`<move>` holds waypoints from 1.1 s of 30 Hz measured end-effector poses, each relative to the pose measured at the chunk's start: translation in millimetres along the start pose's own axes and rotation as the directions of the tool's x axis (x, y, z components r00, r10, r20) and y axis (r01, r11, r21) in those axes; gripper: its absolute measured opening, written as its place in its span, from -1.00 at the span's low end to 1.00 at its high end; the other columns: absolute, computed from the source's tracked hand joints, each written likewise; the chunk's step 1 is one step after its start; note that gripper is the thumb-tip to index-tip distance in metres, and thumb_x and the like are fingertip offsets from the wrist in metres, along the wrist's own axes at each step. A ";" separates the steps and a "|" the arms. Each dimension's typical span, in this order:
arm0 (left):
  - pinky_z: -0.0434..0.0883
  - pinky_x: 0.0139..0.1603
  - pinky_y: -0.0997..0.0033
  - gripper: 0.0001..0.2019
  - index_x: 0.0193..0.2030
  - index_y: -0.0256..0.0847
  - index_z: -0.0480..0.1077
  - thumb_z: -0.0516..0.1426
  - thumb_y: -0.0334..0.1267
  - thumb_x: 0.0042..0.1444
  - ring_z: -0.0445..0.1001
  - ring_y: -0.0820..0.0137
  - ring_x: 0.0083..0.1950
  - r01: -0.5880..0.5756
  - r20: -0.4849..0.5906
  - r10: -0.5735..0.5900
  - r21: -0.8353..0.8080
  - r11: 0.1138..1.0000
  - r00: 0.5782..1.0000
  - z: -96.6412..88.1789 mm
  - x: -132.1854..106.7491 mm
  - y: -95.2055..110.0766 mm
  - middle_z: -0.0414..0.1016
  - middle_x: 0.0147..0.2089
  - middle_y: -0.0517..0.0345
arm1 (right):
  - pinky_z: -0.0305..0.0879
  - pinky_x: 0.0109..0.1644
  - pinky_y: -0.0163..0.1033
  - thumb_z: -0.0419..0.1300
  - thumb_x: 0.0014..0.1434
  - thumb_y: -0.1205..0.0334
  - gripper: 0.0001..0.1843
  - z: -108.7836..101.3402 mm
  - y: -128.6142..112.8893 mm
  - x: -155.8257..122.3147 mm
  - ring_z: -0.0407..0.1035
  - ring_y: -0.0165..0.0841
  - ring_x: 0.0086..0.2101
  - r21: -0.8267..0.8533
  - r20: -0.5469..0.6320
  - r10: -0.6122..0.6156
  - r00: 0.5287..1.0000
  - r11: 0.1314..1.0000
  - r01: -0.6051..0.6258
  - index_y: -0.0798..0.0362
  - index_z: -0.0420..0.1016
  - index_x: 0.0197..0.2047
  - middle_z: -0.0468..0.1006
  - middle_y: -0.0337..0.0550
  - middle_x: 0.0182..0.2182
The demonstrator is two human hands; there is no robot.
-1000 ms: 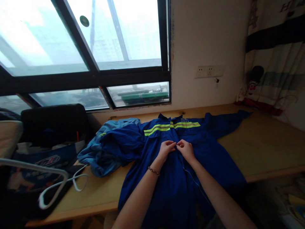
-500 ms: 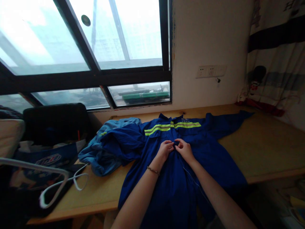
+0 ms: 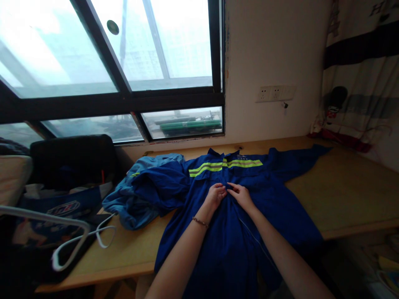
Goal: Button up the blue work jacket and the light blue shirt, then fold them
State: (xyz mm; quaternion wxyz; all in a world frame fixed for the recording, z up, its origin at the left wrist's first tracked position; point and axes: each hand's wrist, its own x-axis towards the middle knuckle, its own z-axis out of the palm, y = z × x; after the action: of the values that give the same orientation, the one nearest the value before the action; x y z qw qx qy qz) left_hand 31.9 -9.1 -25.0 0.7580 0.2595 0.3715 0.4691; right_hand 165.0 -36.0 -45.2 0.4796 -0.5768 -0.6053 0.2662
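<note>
Centrally, left hand and right hand pinch the garment, neither clearly nearer; its long axis runs nearward from the collar, beyond their grip.

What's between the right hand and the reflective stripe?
Only the front of the dark blue work garment lies between the right hand and the reflective stripe, as the head view shows.

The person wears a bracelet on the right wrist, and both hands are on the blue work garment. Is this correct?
Not fully: the bracelet is on the wrist of the left hand, as the head view shows. Both it and the right hand are indeed on the blue work garment.
</note>
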 end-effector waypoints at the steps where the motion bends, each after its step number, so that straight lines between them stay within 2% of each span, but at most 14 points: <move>1: 0.34 -0.40 0.49 -0.74 -0.38 -0.28 0.18 0.08 -0.63 -0.22 0.38 0.52 -0.51 0.000 0.001 0.000 -0.012 1.000 1.000 -0.3 0.3 -0.4 0.33 -0.54 0.21 | 0.14 -0.45 -0.35 0.15 -0.07 0.09 -0.57 0.6 1.5 0.6 0.18 -0.44 -0.55 0.009 0.012 0.009 1.000 1.000 -0.009 0.05 0.46 -0.10 0.38 -0.25 -0.58; 9: 0.33 -0.45 0.52 -0.68 -0.34 -0.27 0.17 0.11 -0.62 -0.26 0.38 0.52 -0.52 -0.031 0.009 0.032 -0.080 0.996 0.999 -1.6 2.7 -4.9 0.34 -0.53 0.20 | 0.18 -0.42 -0.34 0.12 -0.02 0.09 -0.55 0.0 -0.2 -0.8 0.22 -0.43 -0.51 0.016 0.050 -0.006 0.999 1.000 0.005 0.07 0.41 -0.05 0.41 -0.22 -0.52; 12: 0.33 -0.44 0.51 -0.68 -0.34 -0.26 0.18 0.13 -0.60 -0.26 0.39 0.51 -0.51 -0.062 -0.003 0.062 -0.065 0.996 0.998 -1.2 2.2 -5.5 0.35 -0.53 0.20 | 0.19 -0.41 -0.33 0.11 0.00 0.12 -0.55 -2.2 -7.7 -4.3 0.21 -0.43 -0.52 -0.047 0.024 -0.064 0.998 0.997 0.065 0.04 0.36 -0.01 0.36 -0.24 -0.53; 16: 0.34 -0.41 0.51 -0.67 -0.35 -0.27 0.20 0.17 -0.57 -0.29 0.40 0.50 -0.47 -0.074 0.022 0.075 -0.055 0.996 0.997 -1.6 1.2 -5.6 0.37 -0.49 0.18 | 0.18 -0.39 -0.34 0.08 0.03 0.21 -0.46 -6.6 -22.5 -10.6 0.19 -0.44 -0.52 -0.154 -0.015 -0.176 0.984 0.973 0.171 -0.05 0.18 0.13 0.29 -0.27 -0.52; 19: 0.34 -0.37 0.52 -0.66 -0.36 -0.27 0.22 0.20 -0.55 -0.32 0.40 0.52 -0.44 -0.086 0.058 0.089 -0.049 0.995 0.994 -1.9 0.8 -5.4 0.36 -0.49 0.21 | 0.18 -0.37 -0.35 0.04 0.06 0.25 -0.50 -8.5 -29.2 -13.6 0.20 -0.45 -0.50 -0.203 -0.006 -0.218 0.976 0.956 0.212 -0.11 0.18 0.12 0.29 -0.26 -0.48; 25: 0.31 -0.35 0.56 -0.61 -0.40 -0.24 0.20 0.22 -0.56 -0.42 0.37 0.58 -0.47 -0.121 0.080 0.124 -0.043 0.992 0.989 -0.8 0.5 -5.0 0.32 -0.51 0.32 | 0.18 -0.38 -0.34 0.04 0.06 0.20 -0.58 -6.3 -21.2 -10.3 0.24 -0.42 -0.48 -0.188 0.027 -0.153 0.988 0.970 0.155 -0.04 0.31 0.03 0.35 -0.22 -0.46; 28: 0.28 -0.39 0.60 -0.62 -0.42 -0.24 0.19 0.23 -0.53 -0.42 0.35 0.60 -0.49 -0.176 0.105 0.175 -0.002 0.984 0.979 -1.0 1.3 -5.7 0.33 -0.51 0.33 | 0.18 -0.41 -0.34 0.04 0.05 0.18 -0.58 -5.0 -16.0 -7.2 0.24 -0.43 -0.51 -0.147 0.050 -0.106 0.993 0.983 0.112 0.00 0.34 0.01 0.39 -0.22 -0.48; 33: 0.27 -0.40 0.57 -0.70 -0.47 -0.25 0.19 0.23 -0.44 -0.38 0.37 0.54 -0.47 -0.339 0.106 0.322 0.240 0.910 0.941 -4.9 9.4 -7.0 0.38 -0.49 0.28 | 0.17 -0.44 -0.34 0.07 0.00 0.15 -0.55 -6.1 -10.8 -3.3 0.25 -0.43 -0.56 -0.105 0.028 -0.004 1.000 0.994 0.007 0.08 0.34 -0.01 0.40 -0.26 -0.57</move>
State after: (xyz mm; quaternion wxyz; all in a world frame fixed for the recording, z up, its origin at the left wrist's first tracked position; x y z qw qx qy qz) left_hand 34.3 -3.4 -36.1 0.6395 0.4285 0.3550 0.5305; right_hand 165.2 -42.7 -34.2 0.4409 -0.5960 -0.6265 0.2405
